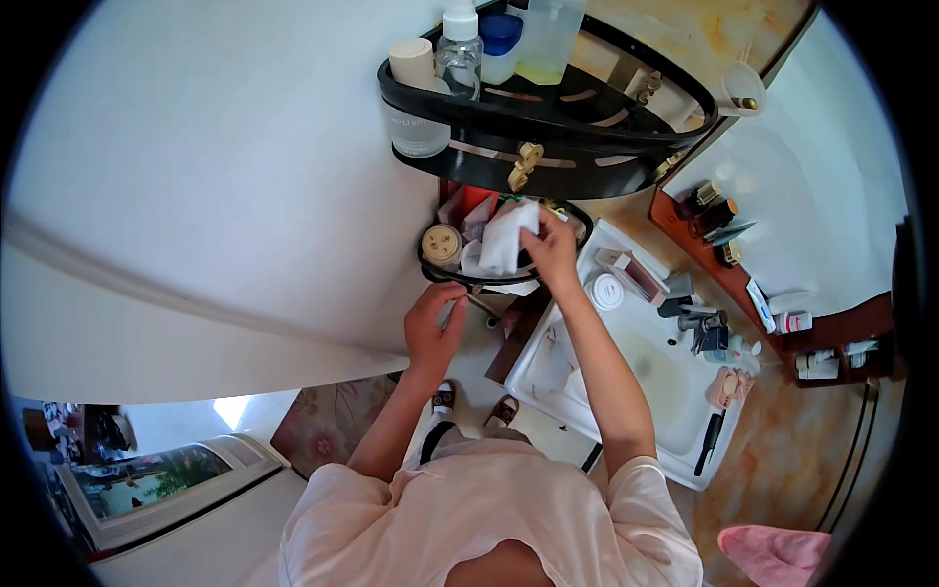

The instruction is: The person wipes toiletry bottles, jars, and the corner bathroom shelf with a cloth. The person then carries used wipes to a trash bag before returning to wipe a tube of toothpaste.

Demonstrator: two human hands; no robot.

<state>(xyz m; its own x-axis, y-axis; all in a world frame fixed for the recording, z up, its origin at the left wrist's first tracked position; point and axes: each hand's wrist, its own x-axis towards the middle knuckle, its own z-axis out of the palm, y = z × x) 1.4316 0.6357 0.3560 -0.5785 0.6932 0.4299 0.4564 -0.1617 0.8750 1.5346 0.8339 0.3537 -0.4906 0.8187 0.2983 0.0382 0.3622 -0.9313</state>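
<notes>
In the head view, my right hand (553,252) pinches a white, soft-looking packet (510,238) over the lower black corner shelf. Whether it is tissue or plastic I cannot tell. My left hand (435,325) is just below the front rim of that shelf (445,277), fingers loosely bent and thumb apart, with nothing in it. A round tub with a pale patterned lid (442,245) sits on the shelf's left side. Behind the packet are a red item (478,203) and several small sachets, partly hidden.
Overhead juts an upper black shelf (548,127) with bottles, among them a clear pump bottle (460,54). To the right, a white washbasin (626,382) has a white round jar (604,292), a box and toiletries along its edge. A mirror with a brown ledge (729,269) hangs beyond.
</notes>
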